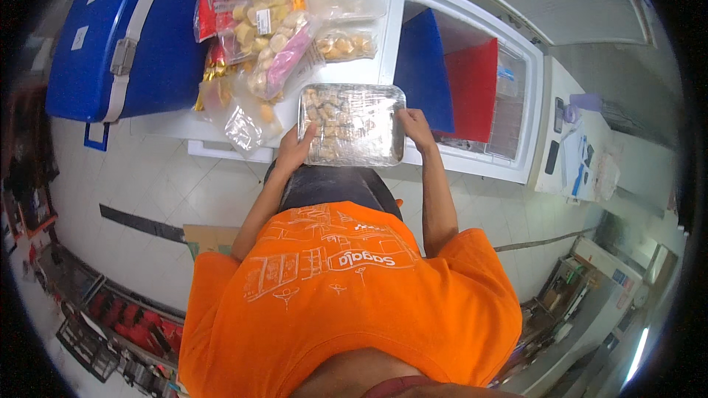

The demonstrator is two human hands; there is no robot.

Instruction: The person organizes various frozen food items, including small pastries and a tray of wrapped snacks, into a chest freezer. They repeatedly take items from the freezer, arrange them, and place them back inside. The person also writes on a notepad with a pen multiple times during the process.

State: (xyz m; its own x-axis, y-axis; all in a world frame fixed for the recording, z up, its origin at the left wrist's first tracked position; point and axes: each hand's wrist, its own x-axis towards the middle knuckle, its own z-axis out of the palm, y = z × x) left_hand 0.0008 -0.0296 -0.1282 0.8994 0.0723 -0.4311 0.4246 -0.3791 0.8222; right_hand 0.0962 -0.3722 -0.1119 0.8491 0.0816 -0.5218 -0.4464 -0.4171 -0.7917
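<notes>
A floor of pale square tiles (147, 191) is spreading under the scene, crossed by a dark strip (140, 222). A white chest freezer (532, 96) with an open sliding top is standing ahead, showing blue (420, 66) and red dividers (476, 88) inside. A large blue cooler box (125, 29) is sitting to the left. Dark wire racks (103, 317) are lining the lower left, and a white counter (582, 147) is holding small items at right.

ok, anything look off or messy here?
Nothing spilled or damaged. The foil tray, film-wrapped, sits level between the left hand and right hand. Snack bags lie heaped loosely on the closed freezer lid.
</notes>
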